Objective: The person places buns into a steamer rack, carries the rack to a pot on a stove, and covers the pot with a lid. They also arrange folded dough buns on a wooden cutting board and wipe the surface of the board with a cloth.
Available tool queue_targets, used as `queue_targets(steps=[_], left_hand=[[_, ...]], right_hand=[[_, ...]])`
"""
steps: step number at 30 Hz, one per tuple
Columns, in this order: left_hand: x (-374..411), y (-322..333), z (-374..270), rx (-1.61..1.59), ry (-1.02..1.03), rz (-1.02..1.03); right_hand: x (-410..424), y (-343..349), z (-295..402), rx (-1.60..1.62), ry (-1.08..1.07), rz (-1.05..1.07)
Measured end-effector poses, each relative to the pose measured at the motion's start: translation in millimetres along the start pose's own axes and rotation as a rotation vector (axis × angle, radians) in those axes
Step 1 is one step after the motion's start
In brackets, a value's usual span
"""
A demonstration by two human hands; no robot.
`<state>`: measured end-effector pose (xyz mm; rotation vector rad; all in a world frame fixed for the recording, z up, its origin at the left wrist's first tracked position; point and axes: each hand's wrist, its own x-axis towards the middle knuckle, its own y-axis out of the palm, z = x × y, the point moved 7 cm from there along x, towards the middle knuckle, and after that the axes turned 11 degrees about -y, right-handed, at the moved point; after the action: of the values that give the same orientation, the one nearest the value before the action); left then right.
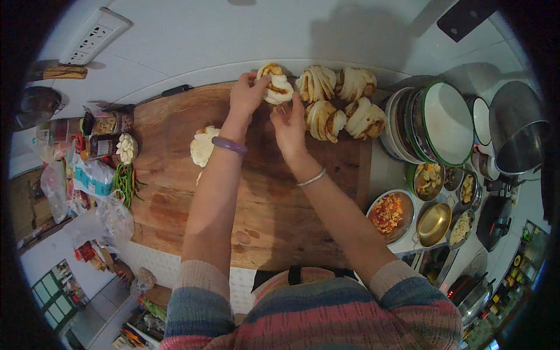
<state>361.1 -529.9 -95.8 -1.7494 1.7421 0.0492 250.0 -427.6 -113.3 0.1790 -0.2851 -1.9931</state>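
My left hand [246,97] grips the left edge of a twisted dough roll [280,89], thumb on top, at the far edge of the wooden board [280,197]. The roll is pale with brown filling showing in its folds. My right hand [289,129] is just below it, thumb and index finger apart, the index fingertip close to the roll's right side. Several similar rolls [324,120] sit to the right in two rows. A flattened piece of pale dough [202,146] lies left of centre, partly hidden by my left forearm. A smaller pale bit shows beside that forearm.
Stacked enamel basins [448,124] stand to the right. Nearer are a bowl of red and yellow food [388,214] and an empty gold-coloured dish [434,224]. Peeled garlic [126,148], green beans [124,183], jars and plastic bags [114,216] line the left. A tiled wall [245,35] rises behind.
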Motion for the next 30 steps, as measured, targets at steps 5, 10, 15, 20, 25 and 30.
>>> queue_targets(steps=[5,10,15,20,25,30], left_hand=[[-1,9,-14,0.255,0.105,-0.093],[-4,8,-12,0.246,0.039,-0.092],[-12,6,-8,0.15,0.036,-0.144],[-20,-3,7,0.066,0.064,-0.155],[-65,-34,12,-0.088,0.233,-0.21],[-110,-143,49,0.233,0.394,-0.745]], right_hand=[[-4,-4,-9,0.198,0.079,-0.027],[-6,-6,23,0.402,0.044,-0.088],[-5,-16,8,0.037,0.028,-0.118],[-9,-10,33,0.111,0.181,-0.163],[-7,-22,15,0.04,0.137,-0.099],[-27,-12,-4,-0.017,0.188,0.115]])
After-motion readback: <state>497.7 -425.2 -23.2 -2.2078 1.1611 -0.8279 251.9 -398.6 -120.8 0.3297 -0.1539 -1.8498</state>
